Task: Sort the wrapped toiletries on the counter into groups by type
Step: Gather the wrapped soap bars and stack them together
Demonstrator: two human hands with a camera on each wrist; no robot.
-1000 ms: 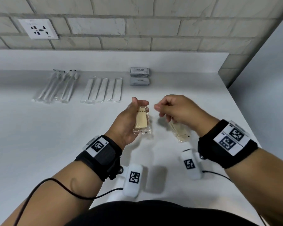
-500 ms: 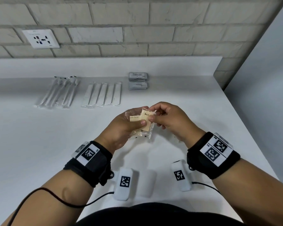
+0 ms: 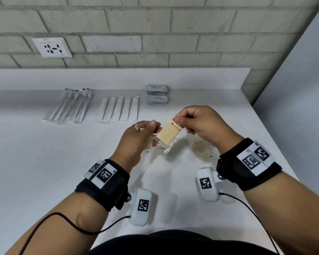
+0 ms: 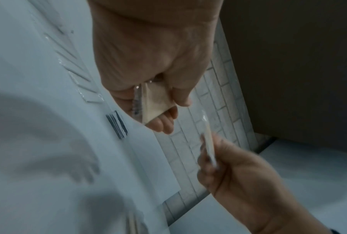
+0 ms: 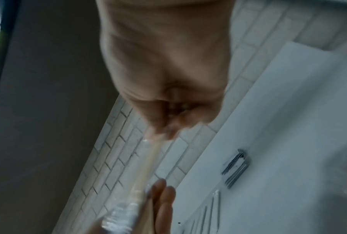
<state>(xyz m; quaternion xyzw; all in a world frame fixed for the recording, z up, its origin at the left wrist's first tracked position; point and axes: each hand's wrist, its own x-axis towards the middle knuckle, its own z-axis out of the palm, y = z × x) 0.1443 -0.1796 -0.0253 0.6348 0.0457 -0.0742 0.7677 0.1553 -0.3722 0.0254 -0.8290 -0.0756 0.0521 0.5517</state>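
My left hand (image 3: 151, 130) grips a beige bar in clear wrap (image 4: 155, 103), mostly hidden behind the thumb in the head view. My right hand (image 3: 179, 123) pinches the top corner of a second beige wrapped bar (image 3: 167, 134), which hangs tilted against the left hand's bar above the counter. The left wrist view shows this second bar (image 4: 208, 143) edge-on in the right hand (image 4: 210, 156). More beige wrapped bars (image 3: 201, 151) lie on the counter under my right wrist.
At the back of the white counter (image 3: 44, 162) lie wrapped toothbrushes (image 3: 70, 106), a row of flat white packs (image 3: 118, 111) and two piles of grey sachets (image 3: 157, 89). A brick wall with a socket (image 3: 52, 47) stands behind. The counter's edge runs along the right.
My right hand left the bars lying on the counter and carried one up to the left hand. Both hands have risen slightly and now hold their bars together.
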